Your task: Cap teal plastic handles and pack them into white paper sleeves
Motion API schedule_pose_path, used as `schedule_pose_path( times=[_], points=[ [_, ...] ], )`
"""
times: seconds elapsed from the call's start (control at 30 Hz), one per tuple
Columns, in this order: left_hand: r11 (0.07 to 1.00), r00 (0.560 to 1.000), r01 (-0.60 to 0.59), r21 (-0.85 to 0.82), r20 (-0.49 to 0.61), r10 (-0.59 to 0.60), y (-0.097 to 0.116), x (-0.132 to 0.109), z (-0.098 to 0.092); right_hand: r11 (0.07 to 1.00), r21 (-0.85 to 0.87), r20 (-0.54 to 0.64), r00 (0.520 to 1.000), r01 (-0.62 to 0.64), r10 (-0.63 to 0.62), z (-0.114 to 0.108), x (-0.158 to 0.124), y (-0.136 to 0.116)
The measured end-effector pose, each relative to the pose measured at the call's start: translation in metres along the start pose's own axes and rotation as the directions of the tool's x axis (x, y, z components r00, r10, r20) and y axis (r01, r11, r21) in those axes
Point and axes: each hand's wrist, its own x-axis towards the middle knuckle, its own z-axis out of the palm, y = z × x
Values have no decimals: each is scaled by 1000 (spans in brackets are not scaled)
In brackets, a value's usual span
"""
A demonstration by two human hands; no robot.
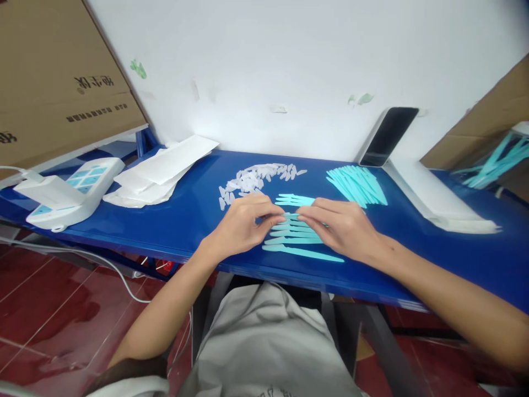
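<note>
My left hand (247,221) is closed in a pinch at the head end of a teal eyebrow razor (291,215). Thumb and forefinger of my right hand (345,226) grip the same razor by its handle, just to the right. Whether a cap sits between the left fingertips is hidden. Below the hands, several teal razors (303,252) lie side by side, heads to the left, handles partly covered by my right hand. A few more razors (294,199) lie just beyond the fingers. Small translucent white caps (248,179) are scattered behind my left hand.
A heap of teal razors (357,186) lies at the back right, near a phone (390,137) leaning on the wall and a long white box (442,198). On the left are white paper sheets (165,165) and a power strip (88,179) with a charger. Cardboard boxes flank the blue table (182,231).
</note>
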Motion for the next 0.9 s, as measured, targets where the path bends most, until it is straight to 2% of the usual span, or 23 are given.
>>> schedule_pose_path(
  times=[0.13, 0.3, 0.43, 0.53, 0.63, 0.77, 0.9],
  points=[
    [1000, 1000, -15, 19, 21, 15, -2, -1, -1, 1000, 21, -10, 1000, -16, 16, 0, 0, 1],
    [990, 998, -50, 132, 30, 46, -4, -2, 0, 998, 40, -5, 999, -39, 40, -1, 0, 2],
    [985, 999, -21, 173, 38, 14, -4, -1, -1, 998, 36, 3, 998, -57, 57, -3, 0, 3],
    [972, 988, 101, 211, 94, -123, -8, 0, -10, 991, 92, -19, 995, -93, 95, -2, 0, 7],
    [937, 947, 256, 240, 133, -293, -17, 0, -25, 974, 147, -40, 983, -174, 182, 3, 0, 17],
    [875, 884, 414, 249, 121, -453, -30, -2, -45, 945, 151, 89, 956, -289, 278, 14, -4, 29],
    [818, 838, 517, 253, 45, -544, -35, -2, -57, 938, 144, 210, 936, -315, 283, 21, -6, 31]
  ],
)
